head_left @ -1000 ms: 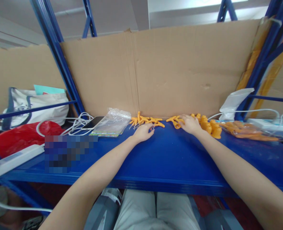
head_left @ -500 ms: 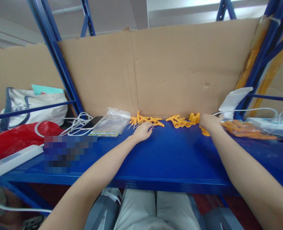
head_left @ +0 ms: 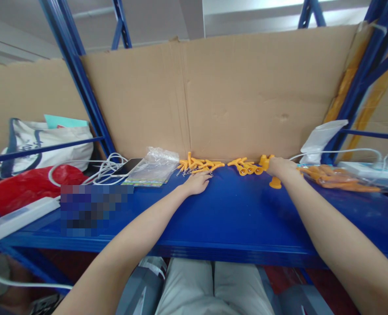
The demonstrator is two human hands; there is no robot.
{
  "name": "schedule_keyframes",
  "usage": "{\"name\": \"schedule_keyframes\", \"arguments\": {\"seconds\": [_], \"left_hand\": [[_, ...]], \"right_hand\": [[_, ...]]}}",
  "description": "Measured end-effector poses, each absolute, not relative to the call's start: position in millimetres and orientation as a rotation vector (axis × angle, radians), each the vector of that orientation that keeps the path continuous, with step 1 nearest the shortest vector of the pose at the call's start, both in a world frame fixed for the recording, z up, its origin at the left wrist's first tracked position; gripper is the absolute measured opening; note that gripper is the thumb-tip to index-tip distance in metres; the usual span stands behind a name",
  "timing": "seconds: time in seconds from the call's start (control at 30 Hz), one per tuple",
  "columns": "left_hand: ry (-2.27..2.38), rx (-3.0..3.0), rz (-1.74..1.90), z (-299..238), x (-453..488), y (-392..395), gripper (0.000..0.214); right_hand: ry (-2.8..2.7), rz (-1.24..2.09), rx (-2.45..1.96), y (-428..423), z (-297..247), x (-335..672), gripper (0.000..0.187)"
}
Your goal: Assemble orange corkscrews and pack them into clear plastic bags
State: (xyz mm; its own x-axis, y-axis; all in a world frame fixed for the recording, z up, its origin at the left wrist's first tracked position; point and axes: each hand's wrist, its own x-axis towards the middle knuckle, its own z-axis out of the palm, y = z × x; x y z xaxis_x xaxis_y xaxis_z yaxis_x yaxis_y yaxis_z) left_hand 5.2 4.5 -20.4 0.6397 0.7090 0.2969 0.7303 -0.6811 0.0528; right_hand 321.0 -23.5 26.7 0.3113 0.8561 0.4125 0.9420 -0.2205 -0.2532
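Observation:
My left hand [head_left: 197, 183] rests palm down on the blue shelf, fingers loosely stretched, just in front of a heap of yellow corkscrew handles [head_left: 198, 163] with metal spirals. It appears to hold nothing. Farther right, my right hand [head_left: 283, 169] is closed around the upper end of a yellow bell-shaped part [head_left: 275, 183], whose flared rim points down; the fingertips are mostly hidden. Close to these fingers stand other yellow cup-like parts [head_left: 264, 162]. Between my hands lie several yellow pieces with round open ends [head_left: 250, 169] facing me.
A clear bag of orange parts [head_left: 338, 177] lies at the right. On the left are plastic bags [head_left: 152, 168], a phone [head_left: 128, 167], white cables [head_left: 103, 169] and a red bag [head_left: 33, 186]. A cardboard sheet [head_left: 239, 96] closes off the back of the blue shelf [head_left: 233, 214].
My right hand has moved slightly left, and the bell-shaped part has shifted left with it, showing more fully below the hand. My left hand has drawn slightly away from the corkscrew handles.

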Motion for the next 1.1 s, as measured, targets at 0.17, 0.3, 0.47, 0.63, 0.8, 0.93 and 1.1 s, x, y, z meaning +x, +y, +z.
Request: {"name": "schedule_keyframes", "arguments": {"seconds": [0.17, 0.3, 0.47, 0.63, 0.8, 0.93, 1.1], "left_hand": [[-1.206, -2.719, -0.571, -20, 5, 4, 0.039], [-1.234, -2.678, -0.640, -19, 6, 2, 0.041], [-1.326, -2.581, -0.659, -15, 6, -2, 0.042], [-1.367, -2.540, -0.572, -15, 5, -1, 0.043], [-1.321, -2.615, -0.498, -20, 3, 5, 0.041], [-1.250, -2.672, -0.496, -20, 3, 8, 0.034], [-1.134, -2.746, -0.560, -15, 7, 4, 0.024]], "right_hand": [[-1.717, -0.232, -2.301, -32, 30, 291, 0.030], [-2.031, -0.108, -2.085, -28, 18, 267, 0.014], [-2.148, 0.032, -1.761, -28, 2, 242, 0.013], [-2.074, 0.275, -1.592, -30, -4, 236, 0.020], [-2.162, 0.440, -1.432, -27, -9, 240, 0.010], [-2.192, 0.478, -1.372, -27, -8, 239, 0.014], [-2.199, 0.433, -1.385, -29, -7, 236, 0.013]]}}
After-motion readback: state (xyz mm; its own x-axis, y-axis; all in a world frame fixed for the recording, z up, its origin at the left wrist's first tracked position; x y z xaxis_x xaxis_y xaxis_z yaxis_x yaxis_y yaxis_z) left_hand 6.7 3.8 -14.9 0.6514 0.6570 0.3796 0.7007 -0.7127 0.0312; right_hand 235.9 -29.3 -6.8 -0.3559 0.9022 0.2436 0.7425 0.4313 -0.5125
